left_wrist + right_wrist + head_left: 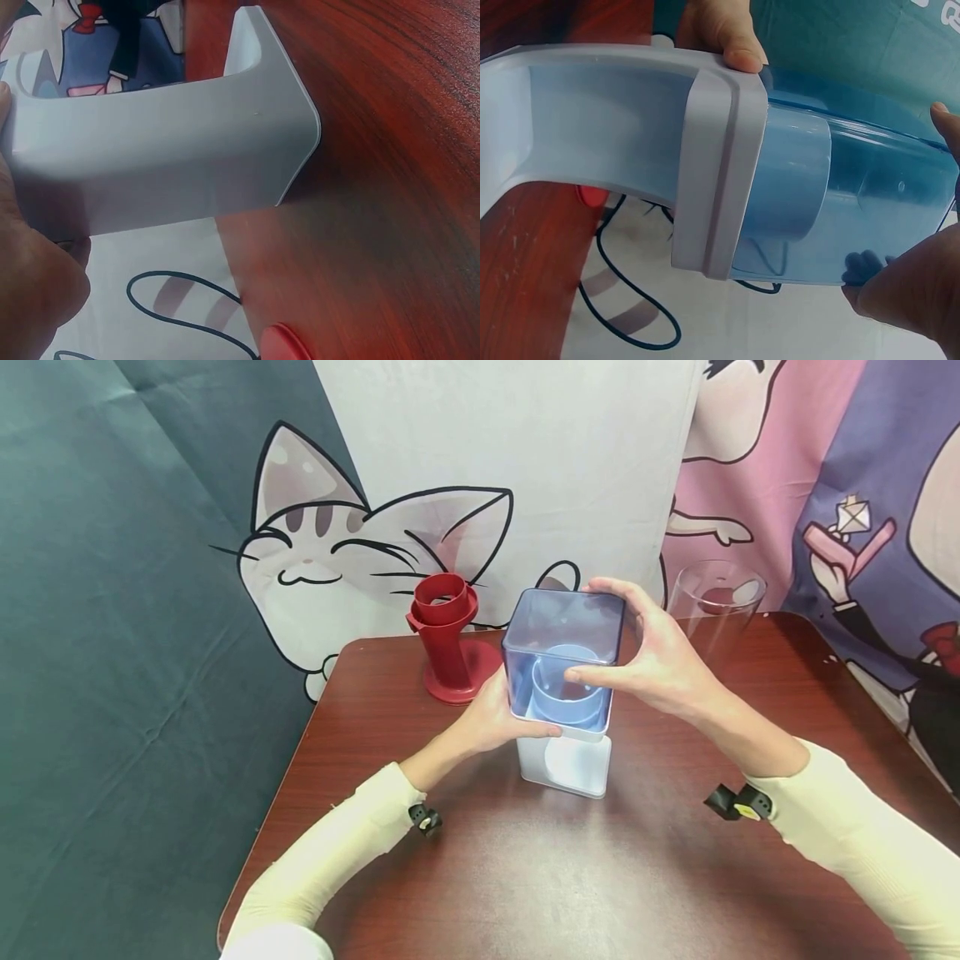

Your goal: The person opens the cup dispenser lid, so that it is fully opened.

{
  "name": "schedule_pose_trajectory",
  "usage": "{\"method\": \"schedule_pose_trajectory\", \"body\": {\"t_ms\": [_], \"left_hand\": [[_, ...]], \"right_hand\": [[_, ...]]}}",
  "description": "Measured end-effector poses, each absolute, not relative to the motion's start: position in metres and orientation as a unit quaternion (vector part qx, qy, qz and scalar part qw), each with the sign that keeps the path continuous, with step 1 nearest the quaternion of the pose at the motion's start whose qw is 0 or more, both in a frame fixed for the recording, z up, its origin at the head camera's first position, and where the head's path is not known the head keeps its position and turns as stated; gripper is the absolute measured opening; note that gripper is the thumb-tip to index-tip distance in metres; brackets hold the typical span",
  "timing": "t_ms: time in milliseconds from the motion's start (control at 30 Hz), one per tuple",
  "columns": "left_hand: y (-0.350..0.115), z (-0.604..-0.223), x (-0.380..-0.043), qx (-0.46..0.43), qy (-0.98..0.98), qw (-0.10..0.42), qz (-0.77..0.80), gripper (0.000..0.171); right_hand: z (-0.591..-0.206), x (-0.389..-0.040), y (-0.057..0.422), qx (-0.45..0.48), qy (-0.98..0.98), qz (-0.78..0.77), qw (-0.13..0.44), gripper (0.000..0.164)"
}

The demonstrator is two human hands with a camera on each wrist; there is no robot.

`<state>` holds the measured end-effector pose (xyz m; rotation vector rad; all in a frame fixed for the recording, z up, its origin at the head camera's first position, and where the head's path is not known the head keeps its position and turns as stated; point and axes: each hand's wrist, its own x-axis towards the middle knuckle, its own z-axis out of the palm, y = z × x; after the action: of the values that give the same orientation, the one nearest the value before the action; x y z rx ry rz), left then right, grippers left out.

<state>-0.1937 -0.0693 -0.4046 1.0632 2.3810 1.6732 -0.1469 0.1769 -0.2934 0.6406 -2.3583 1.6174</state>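
A white C-shaped stand [577, 768] is in front of me at mid-table, its foot lowest. On its upper part sits a see-through blue square cover [564, 620], with a round pale blue cup-like part [784, 172] visible inside. My left hand [497, 717] grips the upper white part from the left, thumb across the front edge. The left wrist view shows the stand's grey-white back [165, 150] beside that hand [37, 289]. My right hand [656, 660] holds the blue cover, thumb on the near face and fingers over the far side.
A red stand with a ring-shaped top [448, 652] is at the table's back left. A clear cylinder [712, 610] stands at the back right. The brown table [450, 877] meets a cartoon-printed cloth [322, 568] behind it.
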Motion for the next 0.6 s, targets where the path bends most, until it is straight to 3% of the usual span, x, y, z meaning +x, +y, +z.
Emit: {"method": "schedule_pose_trajectory", "body": {"t_ms": [600], "left_hand": [[-0.0691,-0.4062,-0.193,0.343,0.768,0.019,0.54,0.101]], "right_hand": [[-0.2923,-0.1459,0.1764,0.211,-0.817,0.522,0.125,0.087]]}}
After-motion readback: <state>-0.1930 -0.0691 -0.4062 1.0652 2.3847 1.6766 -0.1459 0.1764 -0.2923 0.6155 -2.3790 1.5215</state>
